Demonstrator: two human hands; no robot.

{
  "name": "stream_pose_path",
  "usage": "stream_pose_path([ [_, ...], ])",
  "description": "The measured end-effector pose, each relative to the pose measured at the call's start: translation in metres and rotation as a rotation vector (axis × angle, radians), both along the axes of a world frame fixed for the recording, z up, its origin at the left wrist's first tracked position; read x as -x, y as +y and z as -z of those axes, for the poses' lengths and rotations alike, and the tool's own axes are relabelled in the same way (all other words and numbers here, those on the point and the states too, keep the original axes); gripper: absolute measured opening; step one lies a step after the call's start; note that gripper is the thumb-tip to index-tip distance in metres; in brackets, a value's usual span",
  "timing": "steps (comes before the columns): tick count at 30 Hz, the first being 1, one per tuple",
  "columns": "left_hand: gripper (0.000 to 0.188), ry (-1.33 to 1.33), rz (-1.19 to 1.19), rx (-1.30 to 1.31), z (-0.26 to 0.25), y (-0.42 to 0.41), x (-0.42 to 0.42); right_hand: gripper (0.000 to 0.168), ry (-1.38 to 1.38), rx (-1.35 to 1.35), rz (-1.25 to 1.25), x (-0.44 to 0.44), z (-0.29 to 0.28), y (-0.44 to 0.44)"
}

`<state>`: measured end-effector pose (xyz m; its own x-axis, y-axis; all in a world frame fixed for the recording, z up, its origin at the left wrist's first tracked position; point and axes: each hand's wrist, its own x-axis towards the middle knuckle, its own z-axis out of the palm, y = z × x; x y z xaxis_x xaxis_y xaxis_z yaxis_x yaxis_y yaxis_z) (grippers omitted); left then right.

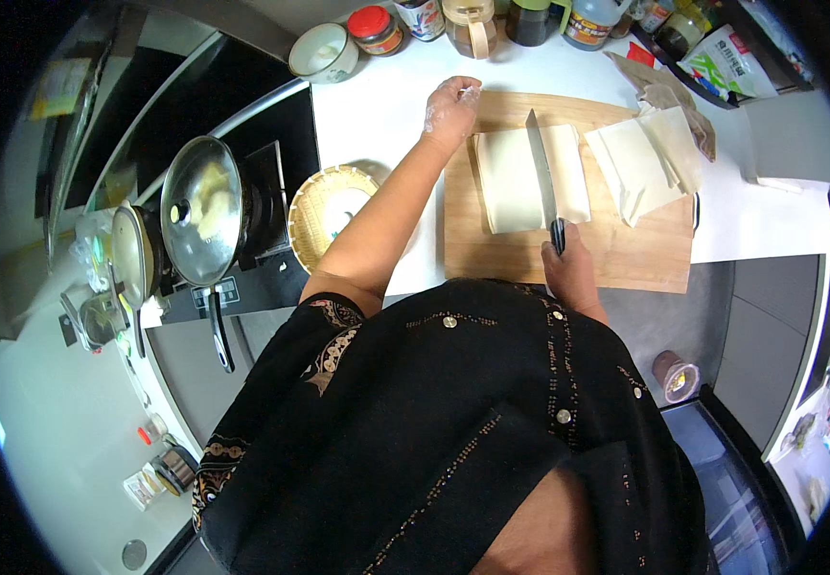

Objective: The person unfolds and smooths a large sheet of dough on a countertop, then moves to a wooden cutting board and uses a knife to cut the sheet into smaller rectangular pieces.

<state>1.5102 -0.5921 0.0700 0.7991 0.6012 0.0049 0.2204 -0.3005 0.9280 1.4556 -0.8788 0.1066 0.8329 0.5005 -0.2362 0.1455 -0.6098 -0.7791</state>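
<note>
My right hand [572, 269] grips the black handle of a kitchen knife [544, 169]. Its long blade lies across a stack of pale, flat dough sheets [512, 180], with part of the stack on either side. The stack rests on a wooden cutting board [623, 266]. To its right, a second pile of thin dough sheets [638, 162] sits with some edges folded over. My left hand [452, 111], dusted with white flour, is beside the board's far left corner. Its fingers are curled, and whether anything is between them is unclear.
A woven bamboo basket [301, 208] stands left of the board, beside a stove with a glass-lidded pan [203, 208]. Along the back are a bowl [323, 54], a red-lidded jar [375, 30] and a glass pitcher [469, 29]. A crumpled brown bag [674, 108] lies behind the second pile.
</note>
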Motion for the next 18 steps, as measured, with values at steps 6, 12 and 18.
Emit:
stream_pose_path([
  [6, 0.016, 0.007, -0.006, -0.021, -0.004, -0.004, 0.002, 0.027, 0.005, 0.032, -0.006, 0.001, -0.001, 0.000],
  [12, 0.017, 0.014, -0.001, 0.007, -0.011, -0.009, 0.001, 0.028, 0.014, 0.019, -0.011, 0.001, -0.002, 0.001],
  [18, 0.017, 0.015, 0.010, 0.025, -0.021, -0.016, -0.003, 0.028, -0.007, -0.004, -0.007, 0.000, -0.002, 0.001],
])
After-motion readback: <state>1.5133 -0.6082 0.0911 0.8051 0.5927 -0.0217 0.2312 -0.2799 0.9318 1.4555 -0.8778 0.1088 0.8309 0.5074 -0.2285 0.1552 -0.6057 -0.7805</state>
